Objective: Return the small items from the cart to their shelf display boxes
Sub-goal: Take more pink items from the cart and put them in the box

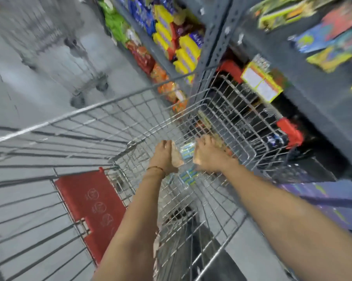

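Even bright light, heavy motion blur, wide-angle bending at edges

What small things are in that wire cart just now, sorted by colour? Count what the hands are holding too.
Tan wrapped packets, one each in the left hand and right hand: 2
Blue-and-green small packets on the floor of the wire cart, as far as the blur allows: 2
Total: 4

Second cart (55, 47), perhaps; grey floor (25, 94).
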`<state>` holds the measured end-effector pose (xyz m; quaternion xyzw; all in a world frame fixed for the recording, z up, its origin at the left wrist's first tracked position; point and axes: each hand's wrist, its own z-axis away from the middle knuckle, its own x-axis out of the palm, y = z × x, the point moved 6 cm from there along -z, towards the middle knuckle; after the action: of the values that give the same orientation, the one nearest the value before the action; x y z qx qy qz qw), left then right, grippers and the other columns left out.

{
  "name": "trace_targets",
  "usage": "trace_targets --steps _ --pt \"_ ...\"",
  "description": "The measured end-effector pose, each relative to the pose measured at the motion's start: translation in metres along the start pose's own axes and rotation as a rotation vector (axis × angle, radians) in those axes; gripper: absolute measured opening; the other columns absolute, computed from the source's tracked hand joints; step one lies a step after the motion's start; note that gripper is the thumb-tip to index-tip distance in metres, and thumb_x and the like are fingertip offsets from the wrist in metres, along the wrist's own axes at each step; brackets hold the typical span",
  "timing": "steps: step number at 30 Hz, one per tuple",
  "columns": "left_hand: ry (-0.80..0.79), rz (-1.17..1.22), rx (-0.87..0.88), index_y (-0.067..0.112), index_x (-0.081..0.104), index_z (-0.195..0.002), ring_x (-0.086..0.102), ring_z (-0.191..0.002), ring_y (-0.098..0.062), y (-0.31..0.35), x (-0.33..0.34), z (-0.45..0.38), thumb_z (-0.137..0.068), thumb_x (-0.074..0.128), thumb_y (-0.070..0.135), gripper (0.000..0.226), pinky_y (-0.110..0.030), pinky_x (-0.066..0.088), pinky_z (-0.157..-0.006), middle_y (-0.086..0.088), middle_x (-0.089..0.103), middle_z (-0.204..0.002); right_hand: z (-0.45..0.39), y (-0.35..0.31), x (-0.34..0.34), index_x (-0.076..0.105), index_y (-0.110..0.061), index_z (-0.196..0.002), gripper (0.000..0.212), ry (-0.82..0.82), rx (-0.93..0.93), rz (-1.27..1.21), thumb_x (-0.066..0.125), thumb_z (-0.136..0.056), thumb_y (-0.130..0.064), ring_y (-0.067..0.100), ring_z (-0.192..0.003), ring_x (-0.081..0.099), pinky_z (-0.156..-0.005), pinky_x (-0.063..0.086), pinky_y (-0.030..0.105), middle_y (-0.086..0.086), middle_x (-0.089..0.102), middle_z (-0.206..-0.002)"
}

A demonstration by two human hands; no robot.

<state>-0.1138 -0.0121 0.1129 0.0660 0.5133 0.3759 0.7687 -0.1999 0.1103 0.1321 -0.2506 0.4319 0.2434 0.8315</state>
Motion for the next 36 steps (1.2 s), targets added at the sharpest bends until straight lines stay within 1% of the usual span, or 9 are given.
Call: trace_targets --steps 2,7,12,15,17,20,25,30,36 --pt "-0.018 -0.064 0.081 0.004 0.028 -0.138 0.041 -0.124 -0.036 0.030 -0.027 0.005 -0.056 0.087 0.017 0.103 -0.040 0.042 -0.105 -0.017 0.033 -0.138 0.022 0.000 -0.031 0.023 -0.013 -0.138 0.104 0.021 -0.064 0.025 0.081 -0.059 -0.048 0.031 -0.125 0.030 -0.106 0.038 0.047 0.015 0.029 -0.141" --pt "-0.088 -0.164 0.337 0.000 0.010 -0.147 0.016 -0.144 -0.030 0.139 -0.090 0.027 -0.067 0.081 0.018 0.108 -0.034 0.021 -0.119 -0.018 0.013 -0.155 0.101 0.023 -0.126 0.013 -0.003 -0.143 0.105 0.177 -0.051 -0.063 0.078 -0.065 -0.028 0.029 -0.141 0.020 -0.116 0.029 0.041 0.014 0.023 -0.150" --pt "-0.050 -0.230 0.631 -0.004 0.021 -0.143 0.022 -0.143 -0.029 0.265 -0.126 0.056 -0.064 0.083 0.020 0.103 -0.023 0.015 -0.115 -0.018 0.028 -0.151 0.193 0.071 -0.198 0.016 0.000 -0.144 0.091 0.416 0.018 -0.094 0.072 -0.076 -0.023 0.025 -0.146 0.010 -0.118 0.002 0.027 0.015 0.016 -0.156" --pt "-0.066 -0.270 0.754 -0.005 0.027 -0.141 0.027 -0.141 -0.033 0.341 -0.125 0.077 -0.061 0.081 0.036 0.105 -0.035 0.022 -0.117 -0.021 0.033 -0.148 0.248 0.110 -0.222 0.016 -0.002 -0.145 0.097 0.516 0.116 -0.156 0.075 -0.071 -0.025 0.027 -0.146 0.009 -0.122 0.012 0.038 0.016 0.014 -0.156" --pt "-0.046 -0.293 0.866 -0.002 0.033 -0.139 0.034 -0.137 -0.033 0.392 -0.117 0.084 -0.053 0.076 0.051 0.110 -0.038 0.028 -0.115 -0.020 0.041 -0.144 0.286 0.141 -0.234 0.021 -0.003 -0.144 0.096 0.598 0.193 -0.214 0.078 -0.068 -0.022 0.029 -0.145 0.013 -0.120 0.019 0.037 0.017 0.020 -0.153" --pt "-0.089 -0.376 0.956 0.005 0.024 -0.144 0.026 -0.142 -0.028 0.466 -0.088 0.099 -0.065 0.083 0.029 0.102 -0.033 0.025 -0.114 -0.014 0.030 -0.152 0.346 0.200 -0.241 0.027 -0.003 -0.142 0.090 0.697 0.331 -0.294 0.078 -0.068 -0.013 0.034 -0.141 0.020 -0.113 0.023 0.031 0.020 0.025 -0.150" --pt "-0.157 -0.390 0.991 0.008 0.024 -0.145 0.022 -0.143 -0.025 0.544 -0.034 0.099 -0.063 0.086 0.017 0.103 -0.028 0.018 -0.117 -0.013 0.027 -0.153 0.397 0.285 -0.227 0.036 -0.005 -0.136 0.089 0.691 0.512 -0.370 0.083 -0.062 -0.018 0.034 -0.132 0.034 -0.112 0.031 0.033 0.019 0.033 -0.139" --pt "-0.192 -0.474 1.017 0.013 0.029 -0.143 0.034 -0.138 -0.024 0.592 0.006 0.091 -0.060 0.086 0.016 0.101 -0.027 0.029 -0.114 -0.011 0.037 -0.149 0.404 0.327 -0.219 0.033 -0.008 -0.139 0.090 0.652 0.549 -0.395 0.082 -0.064 -0.016 0.029 -0.134 0.034 -0.112 0.027 0.026 0.016 0.034 -0.142" --pt "-0.253 -0.550 1.017 0.018 0.029 -0.144 0.040 -0.133 -0.025 0.616 0.035 0.085 -0.069 0.078 0.015 0.089 -0.027 0.036 -0.106 -0.006 0.036 -0.150 0.394 0.345 -0.210 0.028 -0.017 -0.141 0.090 0.564 0.512 -0.420 0.079 -0.068 -0.026 0.025 -0.137 0.033 -0.115 0.031 0.033 0.009 0.030 -0.147"
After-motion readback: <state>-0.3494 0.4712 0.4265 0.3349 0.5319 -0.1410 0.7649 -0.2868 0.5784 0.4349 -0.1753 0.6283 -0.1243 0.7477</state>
